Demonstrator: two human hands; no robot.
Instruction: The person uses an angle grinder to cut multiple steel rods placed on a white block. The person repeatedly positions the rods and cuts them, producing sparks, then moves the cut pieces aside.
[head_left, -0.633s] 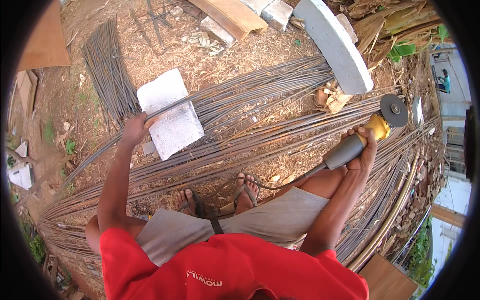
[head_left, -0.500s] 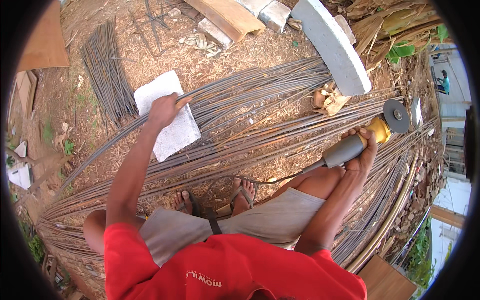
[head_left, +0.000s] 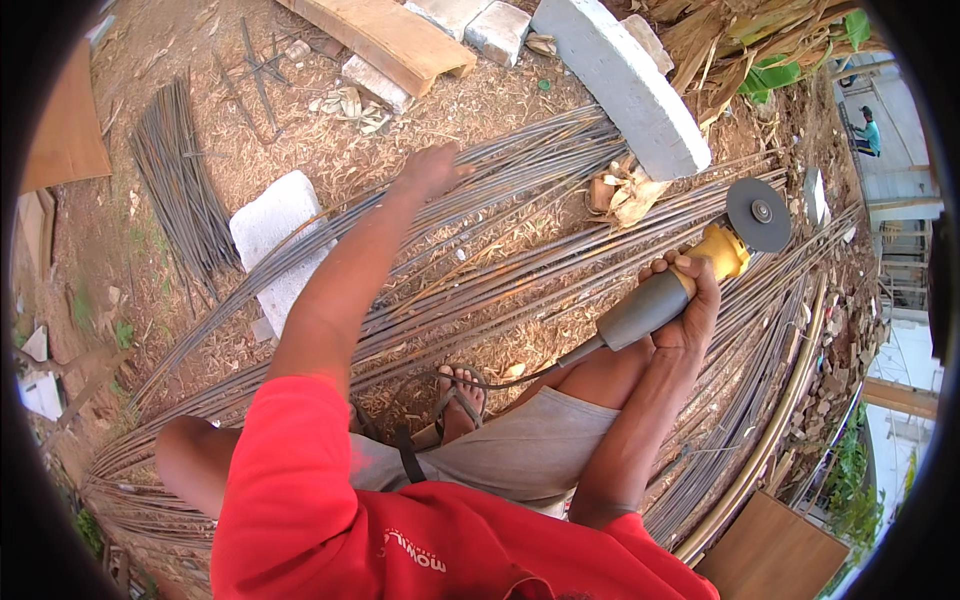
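Note:
My left hand (head_left: 428, 172) is stretched forward over long, partly rusty steel rods (head_left: 520, 145); it is blurred, and whether its fingers grip any is unclear. Behind that arm, the rods cross a white block (head_left: 272, 210). My right hand (head_left: 680, 305) is closed around a yellow-and-grey angle grinder (head_left: 640, 310) with a dark disc (head_left: 758, 215) pointing up and right, and its cord runs across my legs above more rods (head_left: 540, 255) on the ground.
A long pale concrete block (head_left: 625, 85) lies across the rod ends. A short rod bundle (head_left: 175, 180), timber (head_left: 370, 35) and plywood (head_left: 760, 545) lie around me. Dry leaves are at upper right. Another person (head_left: 868, 132) works in the distance at far right.
My left hand has moved forward and right along the rods, past the white block. The view has shifted, and the grinder appears slightly further left, still in my right hand.

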